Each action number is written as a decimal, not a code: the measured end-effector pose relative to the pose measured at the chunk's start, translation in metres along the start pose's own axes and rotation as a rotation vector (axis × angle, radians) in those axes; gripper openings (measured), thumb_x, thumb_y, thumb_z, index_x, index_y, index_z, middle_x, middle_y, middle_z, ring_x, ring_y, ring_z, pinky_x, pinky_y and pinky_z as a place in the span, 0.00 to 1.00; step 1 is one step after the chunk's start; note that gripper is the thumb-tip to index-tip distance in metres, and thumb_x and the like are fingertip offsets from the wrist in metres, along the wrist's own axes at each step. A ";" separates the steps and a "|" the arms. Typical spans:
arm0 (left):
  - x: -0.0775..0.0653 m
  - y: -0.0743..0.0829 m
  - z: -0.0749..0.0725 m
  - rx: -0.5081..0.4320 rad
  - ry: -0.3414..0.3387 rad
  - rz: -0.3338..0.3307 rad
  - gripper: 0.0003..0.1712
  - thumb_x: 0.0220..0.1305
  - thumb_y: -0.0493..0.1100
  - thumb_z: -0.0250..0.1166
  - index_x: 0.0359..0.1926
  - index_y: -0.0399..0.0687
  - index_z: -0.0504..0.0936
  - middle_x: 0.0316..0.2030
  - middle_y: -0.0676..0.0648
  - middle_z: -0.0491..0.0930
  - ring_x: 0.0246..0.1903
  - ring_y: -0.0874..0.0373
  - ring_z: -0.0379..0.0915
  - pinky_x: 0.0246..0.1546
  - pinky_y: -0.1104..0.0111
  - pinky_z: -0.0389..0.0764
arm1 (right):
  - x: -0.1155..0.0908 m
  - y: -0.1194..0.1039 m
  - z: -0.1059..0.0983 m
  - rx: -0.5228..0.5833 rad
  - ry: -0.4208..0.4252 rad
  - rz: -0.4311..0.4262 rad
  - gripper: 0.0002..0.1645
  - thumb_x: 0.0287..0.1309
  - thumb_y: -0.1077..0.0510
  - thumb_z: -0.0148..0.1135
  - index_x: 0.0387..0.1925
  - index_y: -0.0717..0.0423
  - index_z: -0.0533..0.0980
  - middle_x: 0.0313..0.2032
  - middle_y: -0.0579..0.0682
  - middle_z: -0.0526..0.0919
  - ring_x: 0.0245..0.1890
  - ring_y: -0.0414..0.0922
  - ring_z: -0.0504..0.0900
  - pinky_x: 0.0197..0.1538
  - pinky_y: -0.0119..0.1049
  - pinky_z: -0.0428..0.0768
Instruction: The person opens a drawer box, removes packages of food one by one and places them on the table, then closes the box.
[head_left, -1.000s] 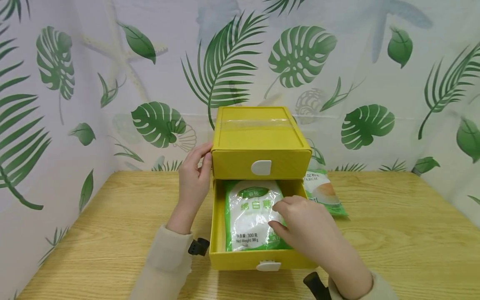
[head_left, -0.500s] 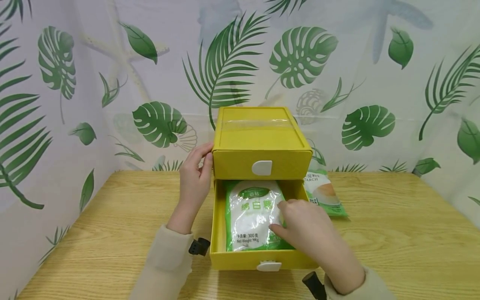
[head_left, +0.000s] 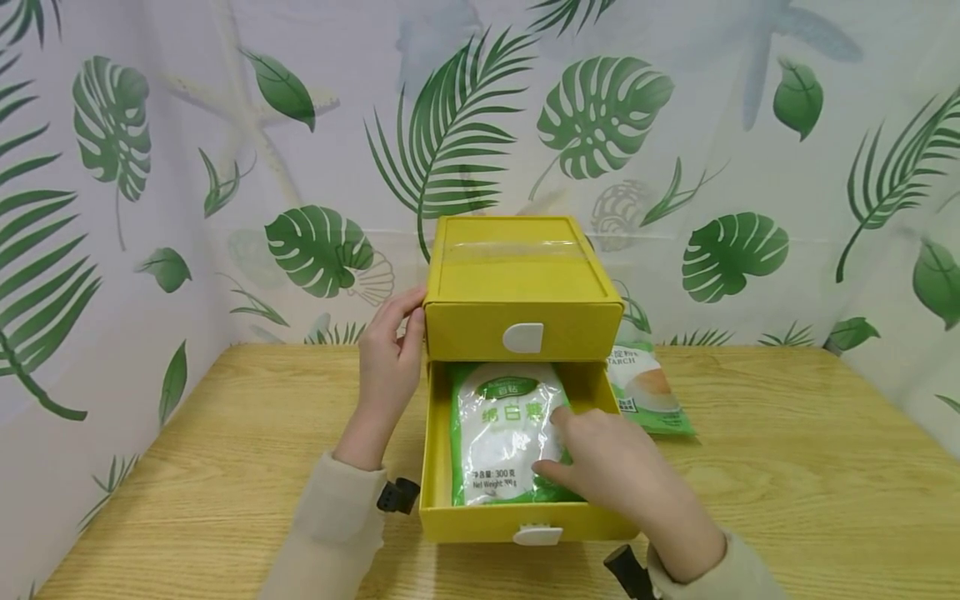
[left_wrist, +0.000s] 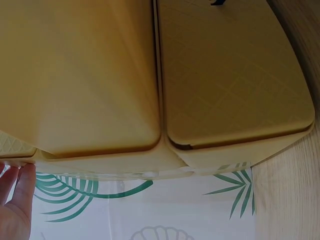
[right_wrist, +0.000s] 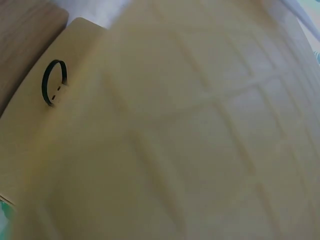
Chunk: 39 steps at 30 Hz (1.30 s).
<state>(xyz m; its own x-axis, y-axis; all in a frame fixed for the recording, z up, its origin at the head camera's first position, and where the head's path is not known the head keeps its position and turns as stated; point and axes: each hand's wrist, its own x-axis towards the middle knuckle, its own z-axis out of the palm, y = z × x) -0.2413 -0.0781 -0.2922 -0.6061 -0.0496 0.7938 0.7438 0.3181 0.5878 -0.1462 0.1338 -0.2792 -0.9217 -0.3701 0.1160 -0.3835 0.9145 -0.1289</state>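
Observation:
A yellow two-drawer box (head_left: 522,258) stands on the table, its lower drawer (head_left: 450,521) pulled out. In that drawer lies a green-and-white bag of white sugar (head_left: 498,437), printed face up. My right hand (head_left: 611,458) is over the bag's right side, thumb extended onto the packet and the other fingers bent, partly hidden. My left hand (head_left: 390,358) rests against the box's upper left side. In the left wrist view, its fingers (left_wrist: 22,190) touch the edge of the yellow box (left_wrist: 100,100). The right wrist view is filled by a yellow patterned panel (right_wrist: 200,130), without the hand.
Behind the drawer on the right lies a green-and-white starch bag (head_left: 651,387), partly covered by the box. The upper drawer (head_left: 457,329) is closed. A leaf-printed cloth (head_left: 480,125) hangs behind the wooden table (head_left: 787,467).
My right hand has shifted slightly down over the bag, and its thumb and fingers stand wider apart. My left hand, the box and the bag have stayed in place.

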 end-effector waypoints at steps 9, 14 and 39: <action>-0.001 0.000 -0.001 0.005 0.002 -0.004 0.13 0.63 0.33 0.52 0.47 0.33 0.75 0.45 0.41 0.75 0.43 0.54 0.72 0.30 0.68 0.80 | 0.003 0.002 0.002 0.088 -0.025 -0.084 0.17 0.45 0.48 0.66 0.28 0.56 0.72 0.16 0.42 0.67 0.17 0.38 0.64 0.20 0.31 0.66; -0.001 -0.001 0.000 0.006 0.004 -0.004 0.13 0.63 0.33 0.52 0.47 0.33 0.75 0.45 0.41 0.75 0.43 0.53 0.72 0.30 0.68 0.80 | 0.003 0.005 0.002 0.157 -0.059 -0.093 0.22 0.45 0.50 0.66 0.38 0.59 0.74 0.23 0.44 0.75 0.21 0.37 0.68 0.28 0.33 0.73; -0.001 0.000 0.001 0.011 0.011 0.019 0.13 0.63 0.33 0.52 0.47 0.33 0.75 0.45 0.41 0.75 0.43 0.53 0.72 0.30 0.68 0.80 | 0.006 0.005 0.000 0.349 -0.046 -0.128 0.14 0.45 0.67 0.63 0.38 0.65 0.77 0.33 0.49 0.78 0.28 0.40 0.70 0.32 0.33 0.74</action>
<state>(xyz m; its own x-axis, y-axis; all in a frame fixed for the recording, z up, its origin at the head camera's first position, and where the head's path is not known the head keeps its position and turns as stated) -0.2410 -0.0768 -0.2929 -0.5892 -0.0538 0.8062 0.7517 0.3294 0.5713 -0.1541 0.1362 -0.2794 -0.8638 -0.4919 0.1093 -0.4850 0.7529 -0.4448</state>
